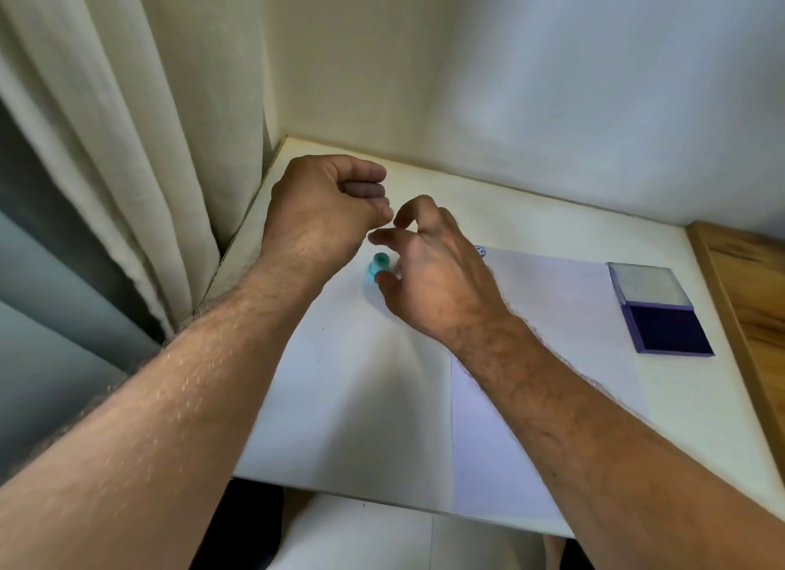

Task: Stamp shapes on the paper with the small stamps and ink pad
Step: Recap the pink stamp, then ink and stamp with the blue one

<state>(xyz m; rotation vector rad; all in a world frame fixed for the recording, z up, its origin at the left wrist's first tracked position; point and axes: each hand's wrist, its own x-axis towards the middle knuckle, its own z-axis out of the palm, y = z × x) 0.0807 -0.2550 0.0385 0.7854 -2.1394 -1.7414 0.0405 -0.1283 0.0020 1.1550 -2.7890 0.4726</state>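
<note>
A small teal stamp (pixel 377 268) stands upright on the white paper (pixel 552 315) near the table's far left. My right hand (pixel 429 272) hovers just right of it, fingers curled and apart, the thumb close to the stamp's base; whether it touches is unclear. My left hand (pixel 327 213) is curled into a loose fist above and left of the stamp; what it may hold is hidden. A blue stamped mark (pixel 481 251) shows on the paper beyond my right hand. The open ink pad (pixel 662 315), purple with a dark pad, lies at the right.
The white table (pixel 531 213) sits in a corner, walls behind. A beige curtain (pixel 127 145) hangs along the left edge. A wooden board (pixel 747 298) borders the table's right side. The table's near edge runs below my forearms.
</note>
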